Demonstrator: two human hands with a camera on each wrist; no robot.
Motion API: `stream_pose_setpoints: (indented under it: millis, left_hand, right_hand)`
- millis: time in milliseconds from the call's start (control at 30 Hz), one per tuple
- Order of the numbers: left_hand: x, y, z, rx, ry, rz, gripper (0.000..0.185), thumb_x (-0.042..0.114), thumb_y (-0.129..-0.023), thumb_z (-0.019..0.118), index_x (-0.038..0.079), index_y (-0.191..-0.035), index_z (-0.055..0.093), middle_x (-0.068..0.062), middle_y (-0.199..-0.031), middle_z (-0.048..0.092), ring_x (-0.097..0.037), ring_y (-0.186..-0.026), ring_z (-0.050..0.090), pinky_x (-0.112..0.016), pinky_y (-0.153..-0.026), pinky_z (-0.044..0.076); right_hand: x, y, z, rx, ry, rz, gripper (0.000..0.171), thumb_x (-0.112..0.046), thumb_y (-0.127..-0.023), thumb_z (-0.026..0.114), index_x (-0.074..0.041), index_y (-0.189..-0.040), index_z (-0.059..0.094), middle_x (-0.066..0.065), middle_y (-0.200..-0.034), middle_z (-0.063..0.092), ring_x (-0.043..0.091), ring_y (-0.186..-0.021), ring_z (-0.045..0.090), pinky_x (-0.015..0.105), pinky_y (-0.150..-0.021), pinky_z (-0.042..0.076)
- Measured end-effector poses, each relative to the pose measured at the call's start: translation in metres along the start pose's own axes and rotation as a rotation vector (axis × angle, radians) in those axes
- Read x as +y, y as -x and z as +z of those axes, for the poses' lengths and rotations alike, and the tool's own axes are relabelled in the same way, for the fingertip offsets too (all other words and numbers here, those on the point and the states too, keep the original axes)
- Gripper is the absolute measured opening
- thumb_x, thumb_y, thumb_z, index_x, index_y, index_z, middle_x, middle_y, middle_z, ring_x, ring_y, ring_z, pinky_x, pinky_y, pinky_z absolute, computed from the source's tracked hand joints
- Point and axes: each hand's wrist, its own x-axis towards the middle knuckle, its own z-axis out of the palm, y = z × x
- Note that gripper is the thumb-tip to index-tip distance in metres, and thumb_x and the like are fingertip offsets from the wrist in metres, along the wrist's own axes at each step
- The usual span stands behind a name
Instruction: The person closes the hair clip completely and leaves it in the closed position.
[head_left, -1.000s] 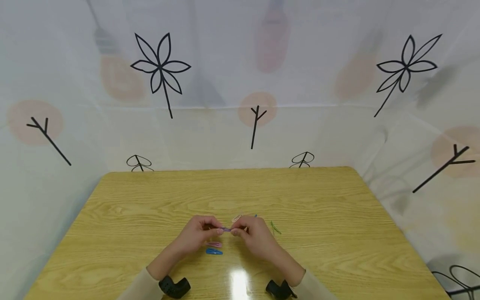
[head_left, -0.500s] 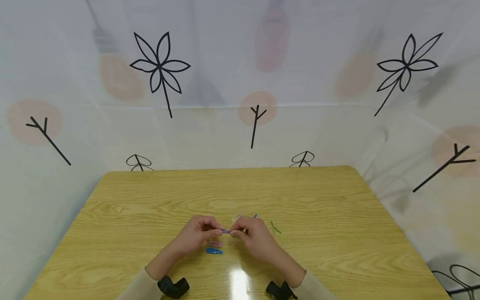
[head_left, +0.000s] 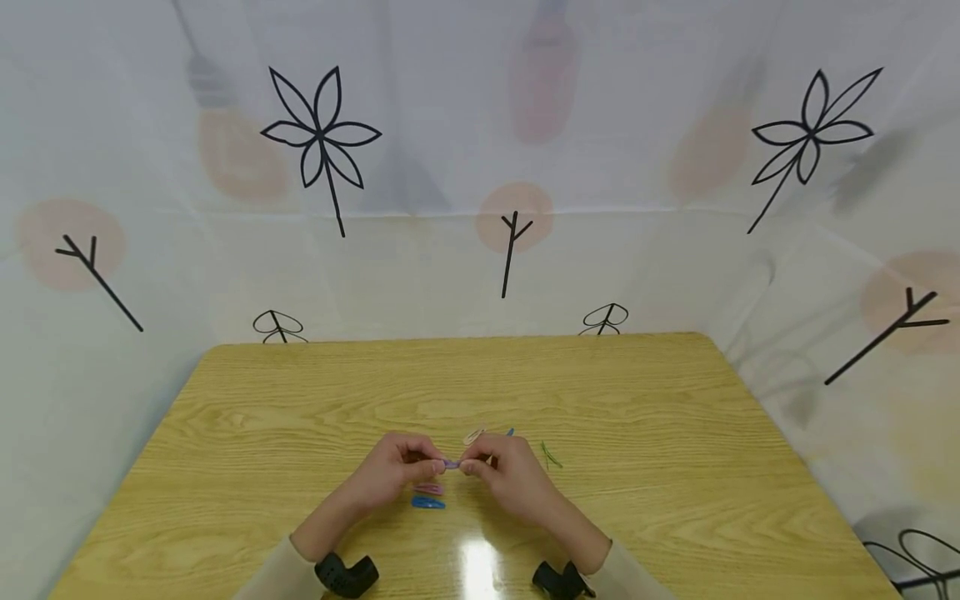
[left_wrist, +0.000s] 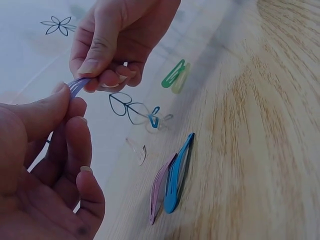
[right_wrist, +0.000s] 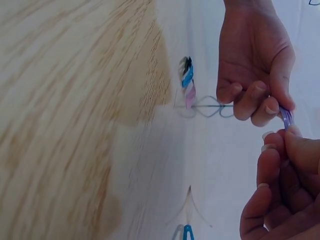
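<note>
A purple snap hair clip (left_wrist: 76, 86) is stretched between both hands just above the table. My left hand (head_left: 392, 468) pinches one end of it between thumb and forefinger. The other end is pinched by my right hand (head_left: 513, 475) in the same way. Below the left hand, a pink hair clip (left_wrist: 161, 187) lies beside a blue hair clip (left_wrist: 175, 180) on the table. Whether the purple clip is snapped or bent open cannot be told; fingertips cover its ends.
Behind the right hand lie a pale hair clip (head_left: 474, 436) and a small blue clip (head_left: 511, 432). Green clips (head_left: 551, 455) rest to its right. The wooden table (head_left: 300, 400) meets a patterned cloth (head_left: 420, 275) at the back.
Both hands keep their pinch on the purple hair clip. The clip has tilted slightly and sits a touch lower between the fingertips.
</note>
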Motion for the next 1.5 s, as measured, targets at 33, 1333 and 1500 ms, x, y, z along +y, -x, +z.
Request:
stream_pose_setpoints:
  millis: [33,1333,1500]
  left_hand:
    - [0.000,0.000,0.000,0.003,0.010,-0.005,0.026,0.004,-0.097,0.063,-0.021,-0.103,0.061,-0.039,-0.098,0.056,-0.051,-0.089,0.064,-0.056,-0.079,0.054]
    - [-0.021,0.001,-0.026,0.208,-0.445,-0.088,0.008,0.023,-0.090,0.076,0.017,-0.095,0.076,0.002,-0.090,0.069,-0.017,-0.080,0.060,-0.028,-0.071,0.049]
    - [-0.024,0.000,-0.031,0.216,-0.513,-0.082,0.007,0.021,-0.089,0.076,0.015,-0.092,0.075,0.002,-0.082,0.066,-0.015,-0.072,0.058,-0.027,-0.066,0.047]
  right_hand:
    - [0.000,0.000,0.000,0.001,0.004,0.006,0.011,-0.017,-0.095,0.067,-0.010,-0.090,0.074,-0.006,-0.085,0.068,0.008,-0.060,0.047,0.024,-0.055,0.042]
    - [0.015,-0.020,0.022,-0.108,0.092,0.149,0.008,-0.014,-0.095,0.069,-0.011,-0.093,0.075,-0.007,-0.088,0.069,0.006,-0.082,0.060,0.028,-0.074,0.050]
    - [0.015,-0.024,0.024,-0.124,0.148,0.163,0.008,-0.015,-0.095,0.069,-0.012,-0.091,0.075,-0.009,-0.087,0.068,0.006,-0.080,0.059,0.028,-0.072,0.048]
